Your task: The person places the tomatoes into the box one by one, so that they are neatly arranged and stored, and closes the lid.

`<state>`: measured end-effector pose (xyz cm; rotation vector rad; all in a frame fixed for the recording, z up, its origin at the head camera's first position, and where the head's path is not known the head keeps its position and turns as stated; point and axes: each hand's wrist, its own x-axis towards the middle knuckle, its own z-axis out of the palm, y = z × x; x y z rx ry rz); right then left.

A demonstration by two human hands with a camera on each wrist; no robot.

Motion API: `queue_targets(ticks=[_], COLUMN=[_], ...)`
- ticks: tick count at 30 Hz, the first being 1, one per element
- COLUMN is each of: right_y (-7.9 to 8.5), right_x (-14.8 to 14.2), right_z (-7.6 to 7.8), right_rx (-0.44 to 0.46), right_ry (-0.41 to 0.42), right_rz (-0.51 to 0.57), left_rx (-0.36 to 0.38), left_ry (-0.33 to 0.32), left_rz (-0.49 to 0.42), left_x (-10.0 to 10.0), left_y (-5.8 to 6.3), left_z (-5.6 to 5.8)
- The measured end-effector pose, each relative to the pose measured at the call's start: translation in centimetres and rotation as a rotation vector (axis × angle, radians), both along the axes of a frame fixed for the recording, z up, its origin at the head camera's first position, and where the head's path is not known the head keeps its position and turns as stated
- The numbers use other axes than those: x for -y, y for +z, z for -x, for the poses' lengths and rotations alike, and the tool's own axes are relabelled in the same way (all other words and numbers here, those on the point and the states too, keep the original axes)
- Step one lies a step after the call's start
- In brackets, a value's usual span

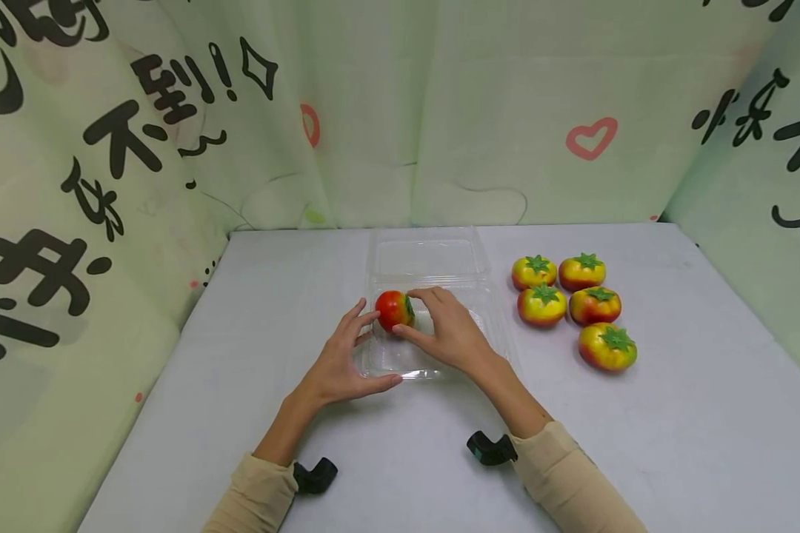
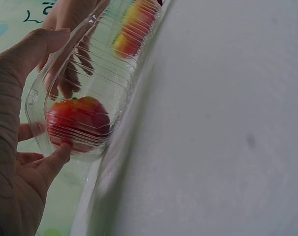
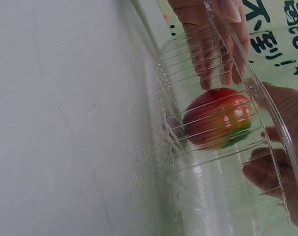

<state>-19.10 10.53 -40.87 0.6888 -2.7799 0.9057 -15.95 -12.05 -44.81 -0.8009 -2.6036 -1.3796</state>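
A clear plastic clamshell box (image 1: 387, 359) sits with its lid (image 1: 429, 257) folded back. In its left part lies a red tomato (image 1: 392, 311) on its side, green top facing right. My left hand (image 1: 341, 363) is spread around the box's near left corner, thumb by the front rim and fingers along the left wall. The right hand (image 1: 450, 329) reaches over the box, its thumb and forefinger spread at the tomato's green end. Through the clear wall in the right wrist view, the tomato (image 3: 218, 118) shows apart from the nearest right fingers (image 3: 267, 172).
Several red-and-yellow tomatoes (image 1: 600, 305) with green tops stand grouped right of the box on the white table (image 1: 707, 414). Printed curtains (image 1: 507, 111) enclose the back and sides. A black wrist device (image 1: 492, 448) juts from each sleeve.
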Motion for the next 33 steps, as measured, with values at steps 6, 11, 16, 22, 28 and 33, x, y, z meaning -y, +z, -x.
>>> queue_targets(ticks=[6, 11, 16, 22, 28, 33], right_y=[0.2, 0.6, 0.9, 1.2, 1.4, 1.7], right_x=[-1.4, -2.6, -4.1, -6.0, -8.1, -9.5], right_z=[-0.8, -1.3, -1.4, -1.5, -1.5, -1.4], right_rx=[-0.006, -0.018, -0.019, -0.007, -0.005, 0.015], right_ry=[-0.005, -0.019, -0.048, -0.105, -0.148, -0.192], right_rz=[0.022, 0.025, 0.033, 0.022, 0.026, 0.02], left_rx=[0.008, 0.011, 0.015, 0.02, 0.027, 0.026], left_ry=[0.017, 0.026, 0.014, 0.0, -0.002, -0.001], left_rz=[0.016, 0.023, 0.004, -0.011, -0.01, -0.012], left_x=[-0.1, 0.0, 0.0, 0.1, 0.1, 0.1], left_y=[0.0, -0.1, -0.2, -0.4, -0.3, -0.2], left_z=[0.0, 0.0, 0.0, 0.0, -0.1, -0.1])
